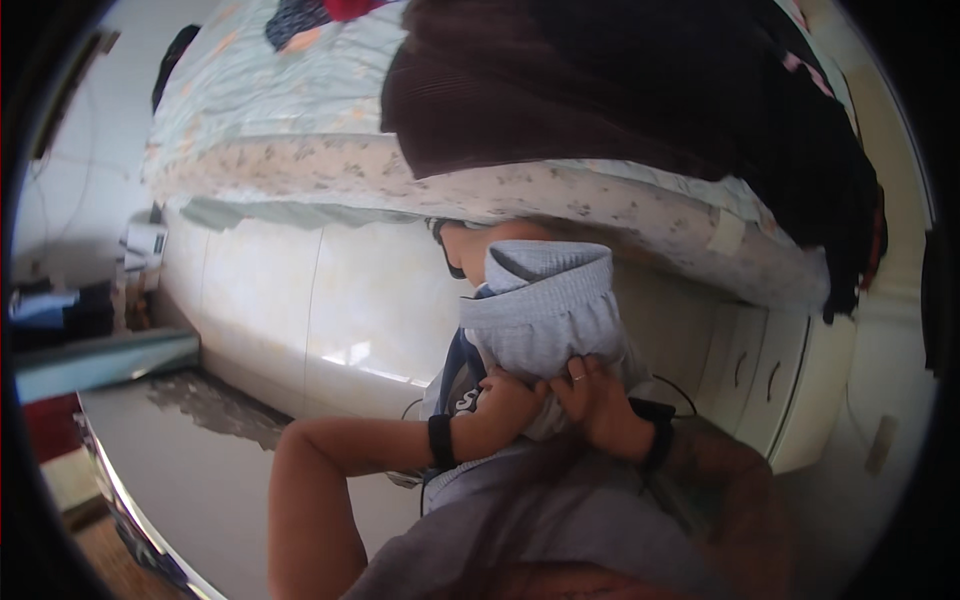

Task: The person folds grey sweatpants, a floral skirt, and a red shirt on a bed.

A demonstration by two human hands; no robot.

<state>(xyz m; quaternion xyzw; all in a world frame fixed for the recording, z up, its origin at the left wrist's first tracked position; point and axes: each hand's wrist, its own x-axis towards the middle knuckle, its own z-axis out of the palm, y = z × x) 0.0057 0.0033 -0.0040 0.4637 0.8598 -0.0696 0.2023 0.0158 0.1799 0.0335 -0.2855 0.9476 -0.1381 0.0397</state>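
A pair of light grey elastic-waist pants (pixel 550 345) hangs in front of my body, its ribbed waistband uppermost and the opening gaping toward the bed. My left hand (pixel 500 408) is closed on the fabric below the waistband. Close beside it, my right hand (pixel 600 408), with a ring on one finger, pinches the same cloth. The two hands nearly touch. Dark blue cloth with a white print (pixel 465 385) shows next to the left hand. My palms and the lower part of the pants are hidden.
Ahead stands a bed (pixel 300 165) with a floral mattress side, and dark brown and black clothing (pixel 500 90) lies across it. A white drawer cabinet (pixel 755 380) is at the right. At the left is a grey-topped table (pixel 190 480). Pale tiles (pixel 300 300) cover the floor.
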